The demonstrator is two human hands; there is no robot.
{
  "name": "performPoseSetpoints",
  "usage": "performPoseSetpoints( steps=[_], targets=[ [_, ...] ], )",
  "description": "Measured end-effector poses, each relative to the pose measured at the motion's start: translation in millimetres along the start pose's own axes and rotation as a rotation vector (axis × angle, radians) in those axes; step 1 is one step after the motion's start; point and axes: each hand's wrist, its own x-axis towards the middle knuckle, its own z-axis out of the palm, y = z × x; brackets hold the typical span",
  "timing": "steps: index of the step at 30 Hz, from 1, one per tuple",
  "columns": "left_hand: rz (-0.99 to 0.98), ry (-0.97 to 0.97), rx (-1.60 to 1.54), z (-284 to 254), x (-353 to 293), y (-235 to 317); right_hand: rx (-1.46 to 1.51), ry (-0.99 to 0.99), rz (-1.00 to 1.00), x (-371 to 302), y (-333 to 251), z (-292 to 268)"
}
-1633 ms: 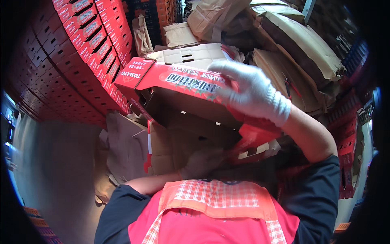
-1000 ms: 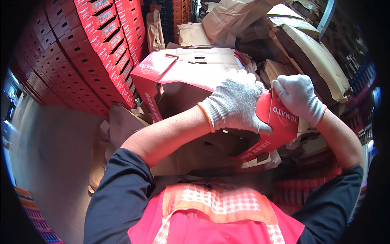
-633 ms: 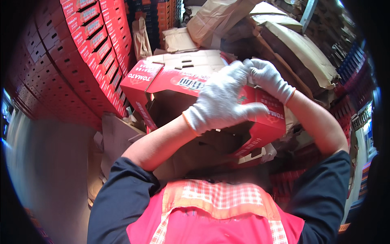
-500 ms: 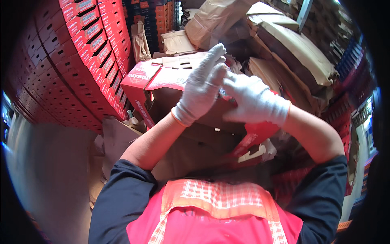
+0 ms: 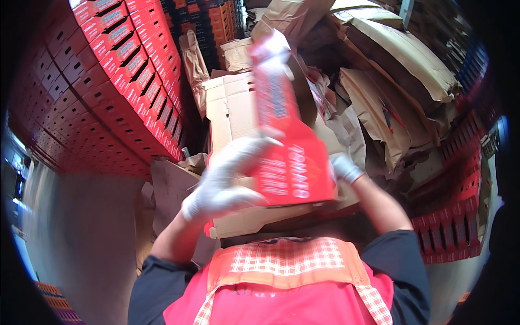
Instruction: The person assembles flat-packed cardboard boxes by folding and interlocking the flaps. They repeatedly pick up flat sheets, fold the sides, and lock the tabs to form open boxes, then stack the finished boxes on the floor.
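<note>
In front of me a red printed cardboard box (image 5: 311, 173) stands tilted, one red side facing up and smeared by motion. Its plain brown cardboard panels (image 5: 233, 108) show on the left and along the near edge. My left hand (image 5: 225, 176), in a white glove, is at the left of the red side, thumb and fingers spread apart, fingertips over its surface. On the opposite edge my right hand (image 5: 346, 169), also gloved, grips the box; its fingers are hidden behind the red side.
Tall stacks of red cartons (image 5: 127, 59) rise on the left. Brown paper-wrapped bundles (image 5: 401, 59) lie piled at the far right. Dark and orange crates (image 5: 208, 27) stand behind. More red cartons (image 5: 449, 233) sit at the lower right, and a loose cardboard sheet (image 5: 170, 184) leans at left.
The box has been turned, bringing a red side up before me. My hands, close together above it before, have parted to its left and right edges. The view has shifted slightly.
</note>
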Motion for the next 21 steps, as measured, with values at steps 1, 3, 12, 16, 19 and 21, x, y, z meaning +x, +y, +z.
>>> performPoseSetpoints(
  steps=[1, 3, 12, 16, 19, 21],
  targets=[
    [0.118, -0.195, 0.288, 12, 21, 2, 0.190, 0.115, -0.092, 2, 11, 7],
    [0.206, -0.111, 0.302, 46, 52, 10, 0.549, 0.214, -0.176, -1, 15, 11],
    [0.341, 0.460, 0.164, 152, 93, -9, 0.505, 0.885, -0.668, -105, -147, -113],
    [0.287, 0.589, 0.033, 172, 91, -18, -0.163, 0.341, -0.365, -121, -195, -114],
    [0.054, 0.510, -0.083, 186, 82, -21, -0.026, 0.173, -0.107, -109, -210, -121],
    [-0.053, 0.480, -0.189, 195, 76, -19, -0.011, 0.082, 0.069, -95, -214, -122]
  ],
)
